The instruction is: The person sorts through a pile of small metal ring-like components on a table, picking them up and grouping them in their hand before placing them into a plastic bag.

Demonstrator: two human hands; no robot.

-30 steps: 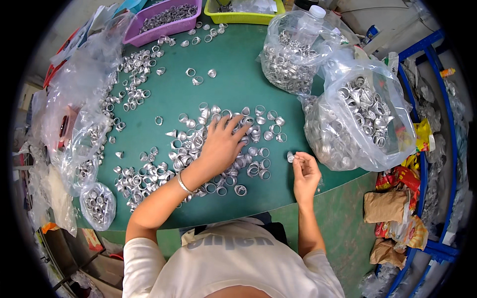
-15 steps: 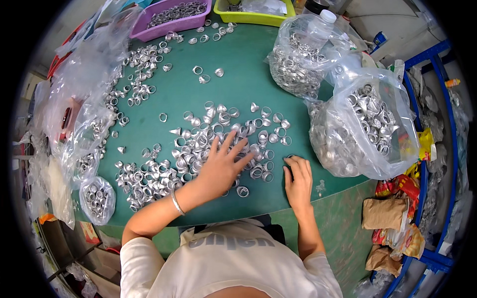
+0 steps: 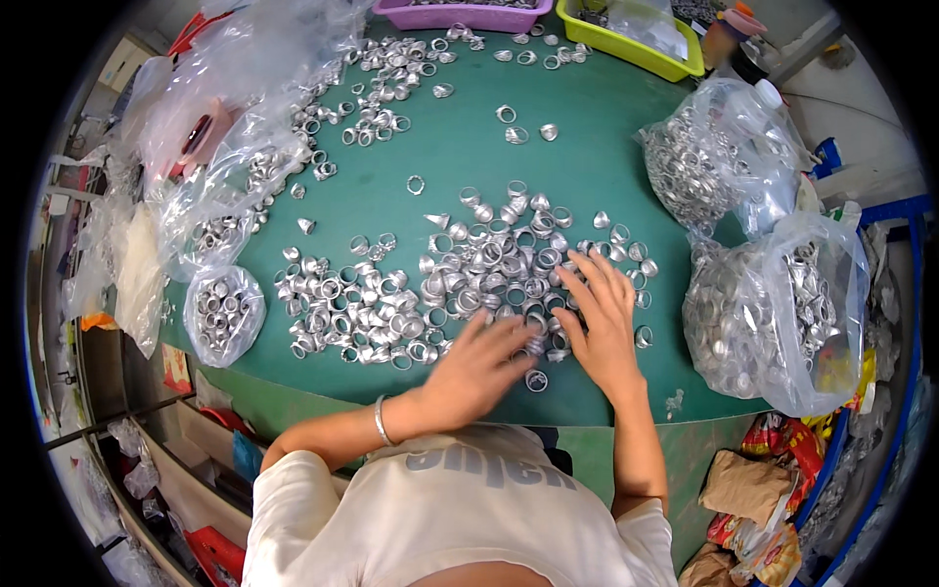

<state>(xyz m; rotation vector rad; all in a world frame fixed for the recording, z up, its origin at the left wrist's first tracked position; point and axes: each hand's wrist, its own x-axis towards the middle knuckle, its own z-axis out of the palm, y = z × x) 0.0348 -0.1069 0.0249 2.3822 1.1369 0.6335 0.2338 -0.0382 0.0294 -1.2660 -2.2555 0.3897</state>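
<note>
A big heap of small silver metal rings [image 3: 489,274] lies spread over the green table [image 3: 460,157]. My left hand [image 3: 479,367], blurred by motion, lies flat on the near edge of the heap with fingers spread; a thin bracelet sits on that wrist. My right hand [image 3: 602,323] rests palm down on the heap's right part, fingers apart and pointing away from me. Neither hand visibly grips a ring. A single ring [image 3: 536,380] lies between the two hands near the table's front edge.
Clear plastic bags full of rings stand at the right [image 3: 773,313] and far right [image 3: 709,161]. More bags [image 3: 223,313] crowd the left edge. A purple tray [image 3: 460,14] and a yellow-green tray [image 3: 631,34] sit at the back. Loose rings [image 3: 377,108] scatter toward the far left.
My left hand slid back from the heap's middle toward the near edge. My right hand, earlier raised holding a small piece, has come down flat onto the rings.
</note>
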